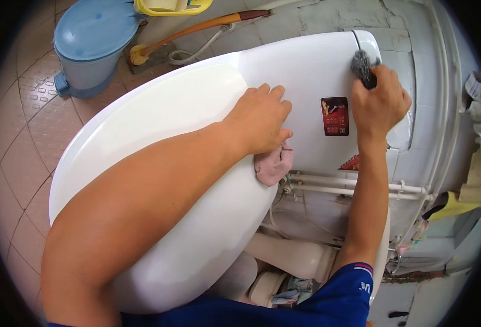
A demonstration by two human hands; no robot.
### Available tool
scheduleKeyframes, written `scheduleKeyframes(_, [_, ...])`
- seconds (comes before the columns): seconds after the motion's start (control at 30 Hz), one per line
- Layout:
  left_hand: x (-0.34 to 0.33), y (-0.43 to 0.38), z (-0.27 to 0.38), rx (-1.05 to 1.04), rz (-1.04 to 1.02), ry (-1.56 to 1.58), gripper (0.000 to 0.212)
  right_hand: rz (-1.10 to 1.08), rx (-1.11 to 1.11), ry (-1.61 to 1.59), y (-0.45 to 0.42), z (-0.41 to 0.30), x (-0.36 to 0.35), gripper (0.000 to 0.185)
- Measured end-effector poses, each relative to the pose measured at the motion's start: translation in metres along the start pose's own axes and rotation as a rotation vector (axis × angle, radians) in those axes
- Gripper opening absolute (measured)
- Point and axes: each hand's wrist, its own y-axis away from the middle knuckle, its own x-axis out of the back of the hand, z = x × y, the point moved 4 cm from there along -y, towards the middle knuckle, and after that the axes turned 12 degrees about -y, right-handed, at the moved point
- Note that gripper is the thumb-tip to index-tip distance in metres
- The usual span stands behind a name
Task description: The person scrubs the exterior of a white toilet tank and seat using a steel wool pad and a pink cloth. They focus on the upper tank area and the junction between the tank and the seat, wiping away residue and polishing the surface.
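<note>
A white toilet with its lid [191, 196] down fills the middle. My left hand [263, 118] rests palm down at the lid's rear, near the tank. A pink cloth [271, 167] pokes out beside its thumb; whether the hand grips it is hidden. My right hand [379, 98] grips a grey metal scouring pad [361, 63] with a dark part between the fingers. The pad touches the white tank [297, 69] at the seam near its top edge. A red and black sticker [334, 116] is on the tank, left of my right wrist.
A blue lidded bin [97, 36] stands upper left on the tiled floor. Beside it are a yellow basket [175, 12], a long-handled brush [191, 30] and a pale hose [203, 49]. White pipes [347, 190] run below the tank. Cloths [475, 94] hang at the right.
</note>
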Motion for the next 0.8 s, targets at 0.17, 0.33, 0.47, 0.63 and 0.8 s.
scheduleKeyframes(0.17, [0.004, -0.003, 0.003, -0.004, -0.017, 0.032, 0.039, -0.061, -0.034, 0.023, -0.032, 0.002, -0.011, 0.014])
scheduleKeyframes(0.33, [0.005, 0.001, -0.002, 0.018, -0.048, 0.030, 0.031, -0.154, -0.172, 0.117, 0.038, 0.003, 0.027, 0.020])
scheduleKeyframes(0.47, [0.004, 0.001, -0.003, -0.013, -0.089, -0.030, 0.026, -0.149, -0.253, 0.082, 0.091, 0.005, 0.058, 0.018])
scheduleKeyframes(0.63, [0.001, -0.007, 0.001, -0.038, -0.097, 0.029, 0.025, -0.072, -0.120, 0.056, 0.053, 0.008, 0.044, 0.021])
scheduleKeyframes(0.8, [0.016, -0.003, -0.004, 0.067, -0.055, 0.105, 0.030, -0.012, -0.174, -0.042, 0.059, -0.002, 0.043, 0.033])
